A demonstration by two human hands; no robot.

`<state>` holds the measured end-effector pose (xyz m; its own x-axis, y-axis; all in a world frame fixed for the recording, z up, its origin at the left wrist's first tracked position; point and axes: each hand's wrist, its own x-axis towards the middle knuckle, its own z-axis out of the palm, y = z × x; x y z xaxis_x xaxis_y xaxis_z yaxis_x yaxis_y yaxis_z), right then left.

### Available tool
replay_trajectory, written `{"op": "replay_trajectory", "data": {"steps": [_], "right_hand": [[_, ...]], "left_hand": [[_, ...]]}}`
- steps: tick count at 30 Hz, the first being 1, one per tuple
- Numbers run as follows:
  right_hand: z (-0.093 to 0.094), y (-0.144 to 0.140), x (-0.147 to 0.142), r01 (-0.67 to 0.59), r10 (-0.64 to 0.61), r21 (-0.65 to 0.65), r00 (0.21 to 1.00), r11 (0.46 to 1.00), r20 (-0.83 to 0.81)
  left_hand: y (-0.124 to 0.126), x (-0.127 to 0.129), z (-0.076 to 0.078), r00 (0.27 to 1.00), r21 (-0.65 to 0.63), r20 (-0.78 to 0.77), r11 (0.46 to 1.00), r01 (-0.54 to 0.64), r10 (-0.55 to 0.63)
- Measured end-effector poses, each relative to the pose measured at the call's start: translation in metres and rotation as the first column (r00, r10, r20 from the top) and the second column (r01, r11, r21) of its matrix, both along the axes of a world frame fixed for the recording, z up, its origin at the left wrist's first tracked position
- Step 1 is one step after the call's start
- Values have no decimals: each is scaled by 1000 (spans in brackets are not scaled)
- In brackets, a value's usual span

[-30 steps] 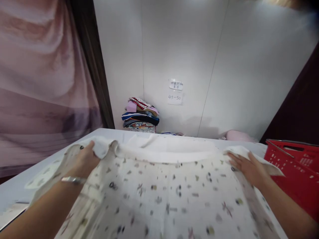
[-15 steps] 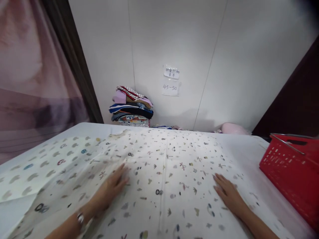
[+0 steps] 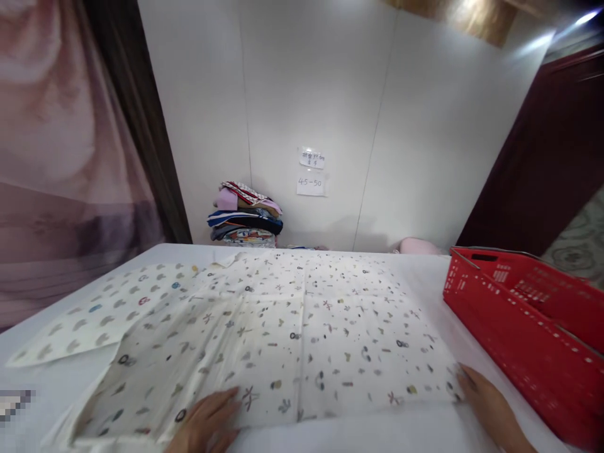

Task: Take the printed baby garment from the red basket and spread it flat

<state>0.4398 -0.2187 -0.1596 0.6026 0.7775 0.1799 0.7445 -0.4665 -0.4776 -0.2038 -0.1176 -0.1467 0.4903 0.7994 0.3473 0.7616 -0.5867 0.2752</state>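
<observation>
We press our left hand (image 3: 207, 420) and right hand (image 3: 488, 406), both open and gripping nothing, flat on the near edge of the patterned cloth (image 3: 292, 333), which lies spread mid-tabletop, its long axis running left to right.

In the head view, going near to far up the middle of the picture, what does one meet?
left hand → printed cloth spread on the white table → stack of folded clothes against the wall → paper notes on the wall.

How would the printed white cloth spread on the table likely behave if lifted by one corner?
The printed cloth would probably droop: it lies thin and flat, with soft creases. It looks light. Pushed, it would likely bunch rather than slide; the left hand and right hand rest at its near edge.
</observation>
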Motion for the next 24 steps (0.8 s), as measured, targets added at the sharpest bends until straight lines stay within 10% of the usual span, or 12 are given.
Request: {"op": "replay_trajectory", "data": {"steps": [10,24], "right_hand": [[49,35,-31,111,-82,-230,988,967,135],[60,20,-28,111,-110,45,994,993,-26]], "left_hand": [[2,104,59,992,-305,-60,944,-126,113],[9,102,85,979,-439,-27,878,-193,202]]}}
